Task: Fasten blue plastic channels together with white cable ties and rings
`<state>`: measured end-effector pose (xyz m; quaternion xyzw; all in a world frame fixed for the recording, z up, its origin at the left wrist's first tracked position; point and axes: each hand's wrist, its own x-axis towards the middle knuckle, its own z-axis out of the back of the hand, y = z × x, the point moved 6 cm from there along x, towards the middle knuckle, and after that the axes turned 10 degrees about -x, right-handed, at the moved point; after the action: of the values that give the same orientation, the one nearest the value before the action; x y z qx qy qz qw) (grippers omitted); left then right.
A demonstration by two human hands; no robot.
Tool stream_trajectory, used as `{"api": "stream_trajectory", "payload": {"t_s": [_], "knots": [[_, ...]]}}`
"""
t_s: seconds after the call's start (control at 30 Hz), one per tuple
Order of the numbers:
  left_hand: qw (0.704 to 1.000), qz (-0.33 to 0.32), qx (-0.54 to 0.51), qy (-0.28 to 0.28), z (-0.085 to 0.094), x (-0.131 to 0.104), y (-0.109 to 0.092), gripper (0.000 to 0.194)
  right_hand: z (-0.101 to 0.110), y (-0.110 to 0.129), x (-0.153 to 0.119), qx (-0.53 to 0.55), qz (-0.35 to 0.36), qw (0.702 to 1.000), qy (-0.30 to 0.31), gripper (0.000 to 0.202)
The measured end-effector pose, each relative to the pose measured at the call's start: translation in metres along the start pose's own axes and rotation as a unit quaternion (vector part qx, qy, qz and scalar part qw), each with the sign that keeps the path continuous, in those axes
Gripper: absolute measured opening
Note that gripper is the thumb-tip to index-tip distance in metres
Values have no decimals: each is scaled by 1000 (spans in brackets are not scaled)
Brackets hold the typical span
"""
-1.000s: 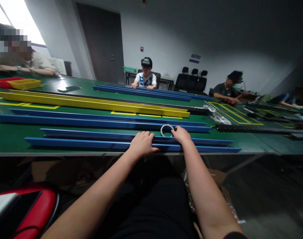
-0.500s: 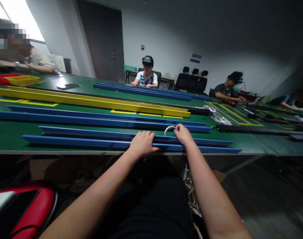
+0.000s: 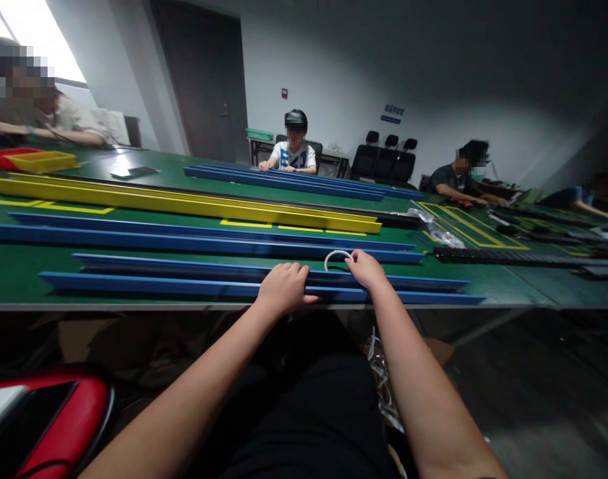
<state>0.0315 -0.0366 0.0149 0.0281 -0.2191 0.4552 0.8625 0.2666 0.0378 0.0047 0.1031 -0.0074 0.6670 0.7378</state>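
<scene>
In the head view, a long blue channel with raised sides lies along the table's near edge, its inside dark. My left hand grips it near the middle, fingers over the channel and thumb along the near side. Just to the right, my right hand is closed in a pinch on a thin white strip. The strip bends in an arch above the channel; its lower end is hard to make out. My right fingertips are partly hidden behind the hand.
Beyond lie another blue channel, a yellow channel and more blue channels. Black parts and clear plastic wrap are to the right. Red and yellow trays stand left. Several people sit around the green table.
My right hand and the white strip have shifted slightly left, and the strip's arch looks a little wider. My left hand stays on the channel.
</scene>
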Motion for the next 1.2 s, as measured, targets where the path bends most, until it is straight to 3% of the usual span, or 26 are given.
{"api": "stream_trajectory", "payload": {"t_s": [1.2], "knots": [[1000, 8, -1, -2, 0, 0, 0, 63, 0, 1, -2, 5, 1, 1000, 12, 34]]}}
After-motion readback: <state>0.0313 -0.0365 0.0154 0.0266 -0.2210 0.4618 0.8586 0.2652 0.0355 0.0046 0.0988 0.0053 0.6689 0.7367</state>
